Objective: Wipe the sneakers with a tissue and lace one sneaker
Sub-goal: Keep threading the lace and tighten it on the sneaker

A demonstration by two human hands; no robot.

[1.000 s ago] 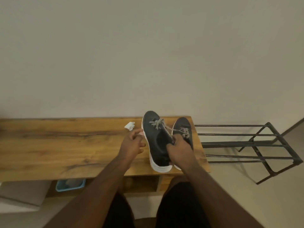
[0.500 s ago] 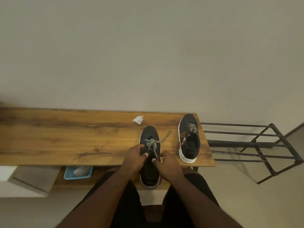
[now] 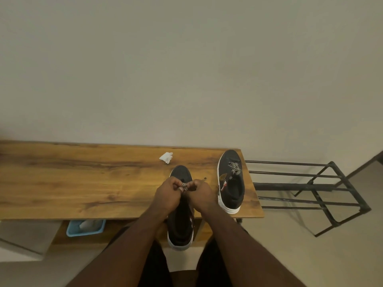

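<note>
Both hands, left (image 3: 167, 195) & right (image 3: 202, 195), pinch the lace (image 3: 184, 187) over the near shoe (image 3: 180, 224) on the counter (image 3: 83, 183). Fingers curled tight. Tissue (image 3: 166, 157) lies behind.

Two black low-top sneakers with white soles: one (image 3: 180, 224) with its heel over the near edge of the worktop, the other (image 3: 231, 183) near the right end. One long brown wood-grain worktop (image 3: 83, 179). One crumpled white tissue (image 3: 166, 157) on it. One speckled black-and-white lace (image 3: 184, 186) shows between the hands, and one more (image 3: 235, 167) on the right sneaker. Two hands: the left hand (image 3: 169, 193) and the right hand (image 3: 202, 195). One black metal-rod rack (image 3: 310, 187). One light blue plastic tray (image 3: 85, 227) below the worktop.
</note>
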